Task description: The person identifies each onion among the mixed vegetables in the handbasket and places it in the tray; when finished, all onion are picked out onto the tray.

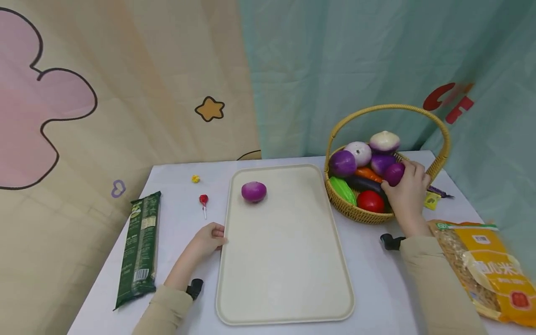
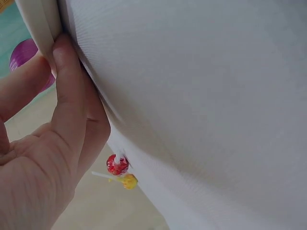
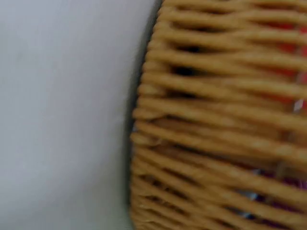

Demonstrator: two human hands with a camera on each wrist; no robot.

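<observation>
A cream tray [image 1: 289, 260] lies mid-table with one purple onion [image 1: 253, 191] near its far left corner. My left hand [image 1: 217, 236] pinches the tray's left rim; in the left wrist view its fingers [image 2: 64, 62] curl round the rim [image 2: 41, 24], with the onion [image 2: 23, 53] beyond. My right hand [image 1: 404, 179] reaches into a wicker basket [image 1: 347, 207] and grips another purple onion [image 1: 393, 173]. The basket also holds white and purple onions, a carrot [image 1: 368, 174], a green vegetable [image 1: 343, 190], an eggplant and a tomato [image 1: 370, 201]. The right wrist view shows only the basket's woven wall [image 3: 216, 120].
A green packet [image 1: 140, 246] lies at the table's left edge. A red lollipop [image 1: 203, 200] and a yellow sweet [image 1: 195, 178] sit left of the tray. A yellow bag [image 1: 490, 270] lies at the right, small wrappers [image 1: 433, 197] by the basket. Curtains hang close behind.
</observation>
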